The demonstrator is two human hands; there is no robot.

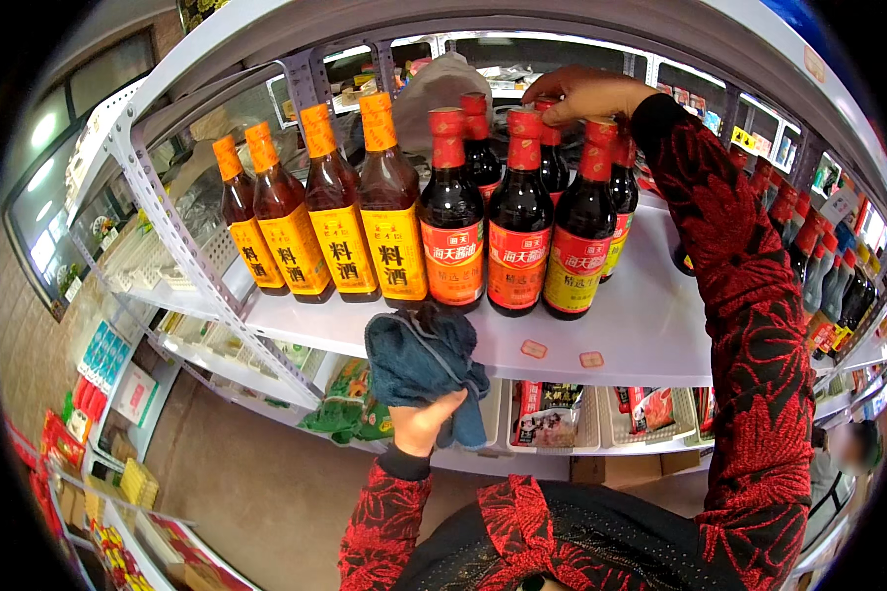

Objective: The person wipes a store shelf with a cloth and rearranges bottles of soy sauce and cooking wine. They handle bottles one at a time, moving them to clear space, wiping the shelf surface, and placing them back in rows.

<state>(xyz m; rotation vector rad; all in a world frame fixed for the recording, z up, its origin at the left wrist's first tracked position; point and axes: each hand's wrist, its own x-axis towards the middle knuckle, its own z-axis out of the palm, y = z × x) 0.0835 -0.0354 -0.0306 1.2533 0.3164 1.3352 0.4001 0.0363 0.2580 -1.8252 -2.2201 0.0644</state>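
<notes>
My left hand (pixel 415 425) holds a bunched dark blue-grey cloth (pixel 417 358) before the front edge of the white metal shelf (pixel 650 310). My right hand (pixel 595 92) reaches over the front bottles, with thumb and fingers at the red cap of a rear soy sauce bottle (pixel 553 166). In the front row stand three soy sauce bottles (pixel 520 214) with red caps and dark contents. Further red-capped bottles (pixel 479 159) stand behind them, partly hidden. To their left is a row of several cooking wine bottles (pixel 390 221) with orange caps and yellow labels. All of these stand upright.
Two small price tags (pixel 534 349) lie near the shelf's front edge. Below, plastic baskets (pixel 599 436) hold food packets beside green bags (pixel 347 414). A perforated upright (pixel 185 244) stands at left. More bottles (pixel 820 273) line the right side; a person (pixel 843 462) is beyond.
</notes>
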